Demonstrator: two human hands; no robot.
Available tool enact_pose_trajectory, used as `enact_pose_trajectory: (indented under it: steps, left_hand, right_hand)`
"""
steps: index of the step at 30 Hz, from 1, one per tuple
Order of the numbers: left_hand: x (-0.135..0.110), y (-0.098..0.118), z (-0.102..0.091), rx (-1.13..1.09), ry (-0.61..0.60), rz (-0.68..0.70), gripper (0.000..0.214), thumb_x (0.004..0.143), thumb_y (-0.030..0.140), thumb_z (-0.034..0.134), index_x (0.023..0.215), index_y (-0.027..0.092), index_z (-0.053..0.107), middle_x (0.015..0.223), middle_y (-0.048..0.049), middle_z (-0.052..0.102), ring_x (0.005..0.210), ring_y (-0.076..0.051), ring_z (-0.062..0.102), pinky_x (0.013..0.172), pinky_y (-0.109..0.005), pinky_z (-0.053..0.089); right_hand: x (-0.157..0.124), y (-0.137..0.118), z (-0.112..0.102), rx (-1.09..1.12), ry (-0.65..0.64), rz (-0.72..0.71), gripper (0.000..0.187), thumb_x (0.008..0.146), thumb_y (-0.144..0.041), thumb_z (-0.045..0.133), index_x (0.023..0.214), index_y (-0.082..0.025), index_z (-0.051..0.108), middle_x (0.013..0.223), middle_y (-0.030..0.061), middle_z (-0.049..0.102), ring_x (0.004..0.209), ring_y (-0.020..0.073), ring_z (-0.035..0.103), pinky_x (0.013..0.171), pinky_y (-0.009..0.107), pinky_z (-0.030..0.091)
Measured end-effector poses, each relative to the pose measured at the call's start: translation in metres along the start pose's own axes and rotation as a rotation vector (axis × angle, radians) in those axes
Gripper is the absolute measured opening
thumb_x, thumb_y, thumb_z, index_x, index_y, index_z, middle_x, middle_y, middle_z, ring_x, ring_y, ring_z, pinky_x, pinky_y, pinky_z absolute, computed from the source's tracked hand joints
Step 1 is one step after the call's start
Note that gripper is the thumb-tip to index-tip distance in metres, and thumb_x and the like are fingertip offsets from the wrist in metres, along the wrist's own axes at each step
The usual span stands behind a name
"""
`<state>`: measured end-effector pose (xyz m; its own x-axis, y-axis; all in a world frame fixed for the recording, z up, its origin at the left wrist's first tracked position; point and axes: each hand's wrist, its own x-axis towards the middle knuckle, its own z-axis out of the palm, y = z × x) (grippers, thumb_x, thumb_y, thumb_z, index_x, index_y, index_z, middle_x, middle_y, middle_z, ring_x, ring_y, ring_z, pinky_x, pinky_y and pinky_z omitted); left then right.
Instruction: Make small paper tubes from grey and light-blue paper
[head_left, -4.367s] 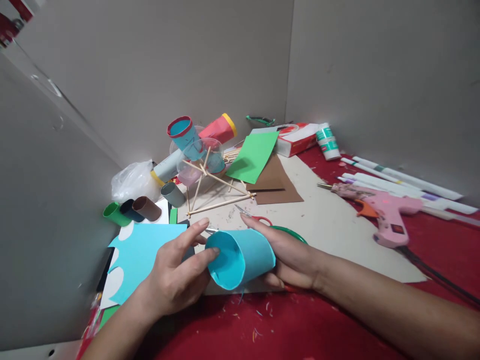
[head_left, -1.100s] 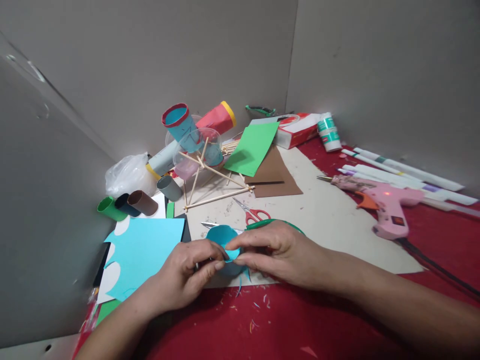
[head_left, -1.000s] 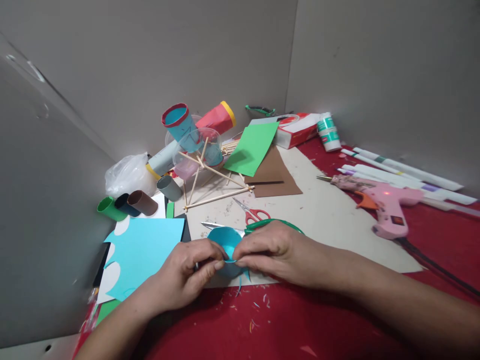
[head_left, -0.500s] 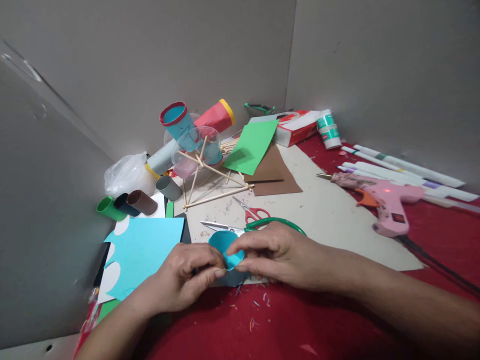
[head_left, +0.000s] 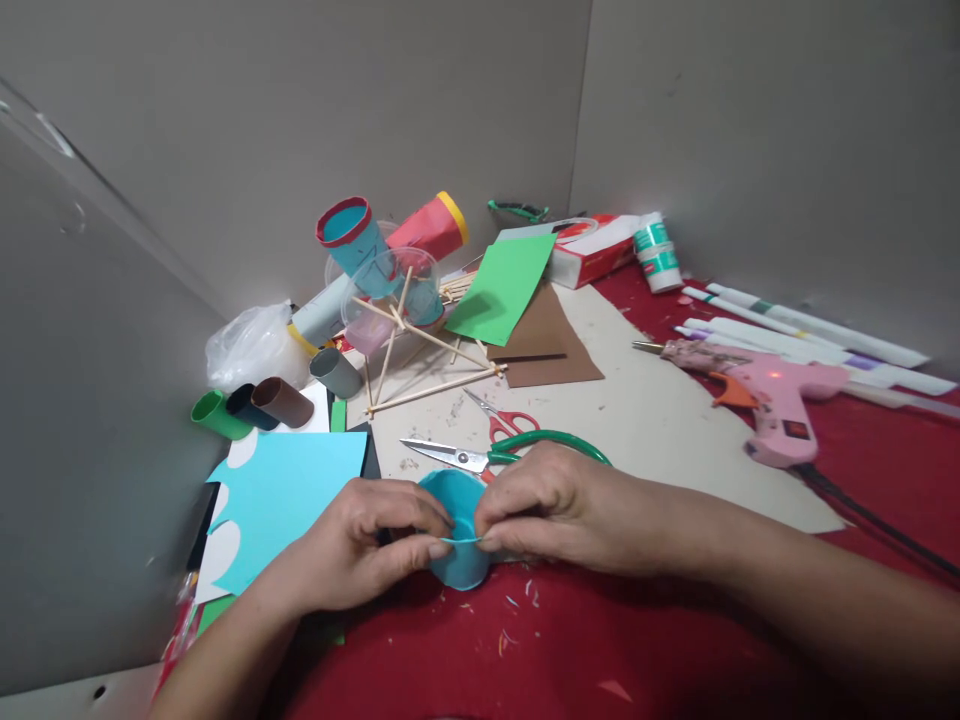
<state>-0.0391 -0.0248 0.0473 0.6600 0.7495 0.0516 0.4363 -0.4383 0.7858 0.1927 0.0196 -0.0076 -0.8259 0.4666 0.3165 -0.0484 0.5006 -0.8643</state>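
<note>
A blue paper cup (head_left: pixel 460 568) stands upright between my hands at the near edge of the pale board. My left hand (head_left: pixel 382 540) pinches its near rim on the left, thumb outside and fingers inside. On the right of the same rim, my right hand (head_left: pixel 551 505) pinches with thumb and forefinger. Just behind the cup lie green-handled scissors (head_left: pixel 469 458), partly covered by my right hand. Beyond them rests a smaller pair of scissors with red handles (head_left: pixel 514 424). Blue paper with a scalloped edge (head_left: pixel 300 500) lies left of my left hand.
A pink glue gun (head_left: pixel 772 385), its light glowing, lies at right with its cord trailing. A stick frame (head_left: pixel 431 395) stands behind the scissors. Small paper tubes (head_left: pixel 283 402) are at left; green paper (head_left: pixel 506 285) and brown paper (head_left: pixel 555 340) lie farther back.
My right fingers have come out of the cup's inside to the right part of its rim. The cup's near side now shows more. My left hand stays nearly in place.
</note>
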Motion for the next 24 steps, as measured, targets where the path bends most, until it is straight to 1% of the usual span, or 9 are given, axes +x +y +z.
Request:
enact_pose_trajectory:
  steps: [2,5,9,11,13,15,19,21,24]
  left_hand:
    - [0.0,0.0,-0.001,-0.046,0.004,-0.001,0.015,0.092,0.02,0.061,0.087,0.015,0.073,0.086,-0.0092,0.074,0.081,-0.016,0.068,0.075,-0.026,0.055]
    - [-0.002,-0.002,-0.004,-0.146,0.016,-0.06,0.017,0.091,0.024,0.063,0.083,0.014,0.074,0.081,-0.0096,0.073,0.073,-0.015,0.066,0.068,-0.024,0.055]
    - [-0.003,-0.012,-0.005,-0.351,-0.001,-0.162,0.02,0.087,0.028,0.068,0.078,0.011,0.073,0.078,-0.0097,0.069,0.058,-0.01,0.057,0.052,-0.018,0.049]
    - [-0.002,-0.017,-0.004,-0.457,0.006,-0.187,0.016,0.085,0.026,0.071,0.081,0.01,0.074,0.085,-0.0105,0.07,0.057,-0.008,0.056,0.051,-0.017,0.049]
    - [0.0,-0.021,-0.004,-0.521,0.032,-0.205,0.014,0.082,0.023,0.074,0.091,0.012,0.075,0.096,-0.0106,0.07,0.057,-0.006,0.056,0.052,-0.017,0.05]
    - [0.002,-0.023,-0.005,-0.549,0.058,-0.215,0.019,0.079,0.019,0.077,0.098,0.015,0.074,0.104,-0.0093,0.069,0.057,-0.004,0.056,0.053,-0.016,0.051]
    - [0.003,-0.023,-0.005,-0.643,0.058,-0.219,0.013,0.078,0.02,0.078,0.088,0.014,0.072,0.104,-0.0083,0.069,0.058,-0.005,0.058,0.052,-0.016,0.051]
    - [0.001,-0.023,-0.005,-0.678,0.043,-0.222,0.014,0.078,0.023,0.078,0.08,0.012,0.069,0.094,-0.0078,0.069,0.054,-0.005,0.057,0.049,-0.016,0.049]
    - [-0.001,-0.02,-0.005,-0.643,0.042,-0.258,0.021,0.077,0.026,0.078,0.072,0.011,0.065,0.061,-0.0003,0.061,0.045,-0.004,0.049,0.044,-0.015,0.039]
  right_hand:
    - [0.0,-0.002,-0.001,0.027,0.036,0.044,0.016,0.09,-0.018,0.061,0.081,-0.015,0.074,0.065,-0.0016,0.064,0.058,0.0084,0.055,0.056,0.017,0.041]
    - [0.002,-0.006,-0.004,0.136,0.081,0.177,0.013,0.085,-0.022,0.063,0.083,-0.014,0.073,0.062,-0.0014,0.062,0.054,0.0089,0.053,0.051,0.018,0.041]
    - [0.003,-0.013,-0.006,0.35,-0.006,0.341,0.018,0.083,-0.028,0.063,0.074,-0.013,0.069,0.055,-0.0031,0.055,0.044,0.0068,0.048,0.045,0.017,0.04]
    - [0.003,-0.015,-0.007,0.408,-0.032,0.368,0.019,0.082,-0.029,0.064,0.073,-0.013,0.067,0.054,-0.0034,0.055,0.043,0.0059,0.047,0.043,0.016,0.039]
    - [0.002,-0.015,-0.009,0.455,-0.024,0.37,0.02,0.081,-0.03,0.066,0.072,-0.013,0.067,0.053,-0.0037,0.055,0.043,0.0052,0.047,0.043,0.015,0.038]
    - [0.001,-0.015,-0.01,0.505,-0.009,0.362,0.021,0.081,-0.031,0.068,0.071,-0.013,0.067,0.052,-0.0038,0.055,0.042,0.0047,0.047,0.042,0.014,0.038]
    - [0.002,-0.011,-0.013,0.591,0.005,0.378,0.021,0.078,-0.032,0.072,0.072,-0.013,0.068,0.05,-0.0038,0.057,0.04,0.0038,0.048,0.04,0.012,0.039]
    - [0.002,-0.008,-0.013,0.618,0.027,0.409,0.021,0.077,-0.033,0.074,0.075,-0.013,0.069,0.049,-0.004,0.058,0.039,0.0037,0.048,0.039,0.012,0.038]
    - [0.003,-0.004,-0.01,0.633,0.103,0.445,0.026,0.076,-0.036,0.075,0.087,-0.013,0.071,0.047,-0.0046,0.058,0.035,0.0051,0.047,0.033,0.012,0.034]
